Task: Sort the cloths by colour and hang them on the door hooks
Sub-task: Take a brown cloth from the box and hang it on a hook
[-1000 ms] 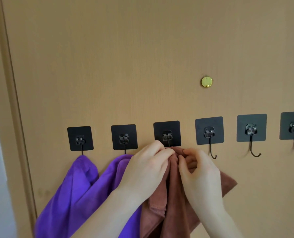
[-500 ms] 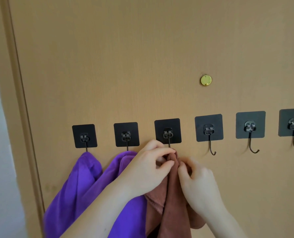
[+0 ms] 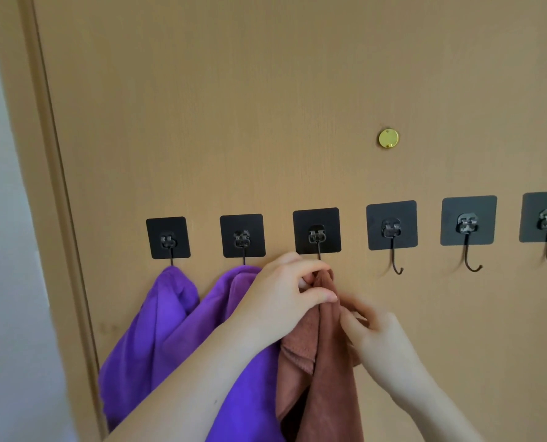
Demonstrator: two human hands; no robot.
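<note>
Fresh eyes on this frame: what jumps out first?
Two purple cloths hang from the two leftmost hooks on the tan door. At the third hook the left hand pinches the top of a brown cloth, the blurred right hand against it lower down. Three hooks to the right are bare.

Door (image 3: 265, 90): tan, upright.
Hooks (image 3: 391, 224): six black pads in a row.
Left of left grip (image 3: 284, 301): two purple cloths (image 3: 157, 330) hanging.
At the grip: brown cloth (image 3: 332, 378) below third hook.
Right of it: three bare hooks.
</note>
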